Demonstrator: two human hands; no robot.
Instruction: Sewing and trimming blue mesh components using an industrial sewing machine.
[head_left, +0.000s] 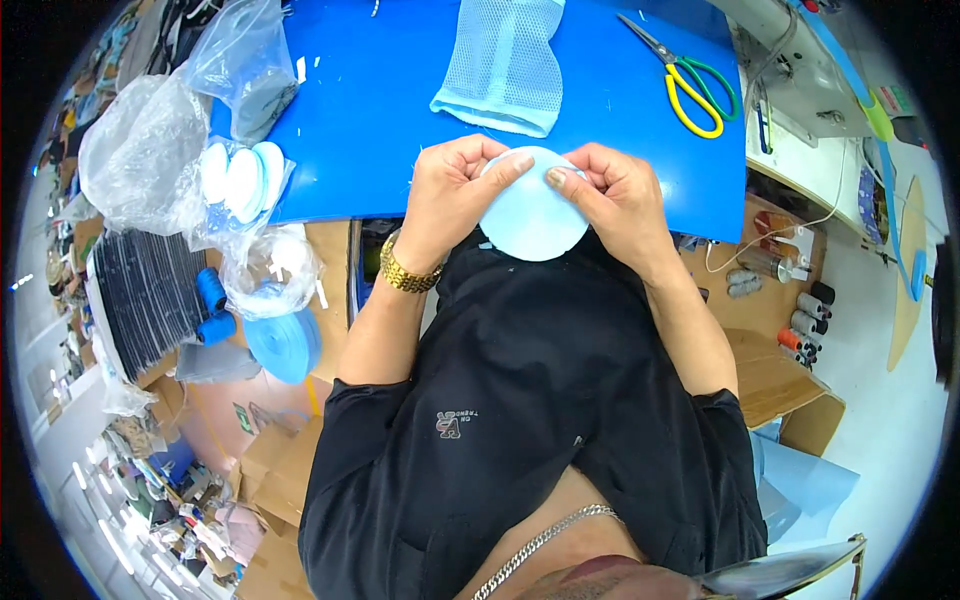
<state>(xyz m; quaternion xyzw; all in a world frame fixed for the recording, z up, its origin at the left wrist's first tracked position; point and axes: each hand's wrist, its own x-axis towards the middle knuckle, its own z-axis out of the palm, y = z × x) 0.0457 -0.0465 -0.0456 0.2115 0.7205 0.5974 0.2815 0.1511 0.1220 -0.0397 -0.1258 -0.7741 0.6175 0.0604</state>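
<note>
Two hands hold one pale blue fabric disc (pixel 530 215) just above the near edge of the blue tabletop (pixel 380 100): the left hand (pixel 450 195) and right hand (pixel 615 195) each pinch its upper rim, fingers (pixel 510 168) closed on it. It looks light, soft and floppy, best gripped at the rim. About three similar white discs (pixel 240 178) sit bagged at left, beside two blue thread spools (pixel 212 305), one mesh piece (pixel 505 60) and one pair of scissors (pixel 685 80).
</note>
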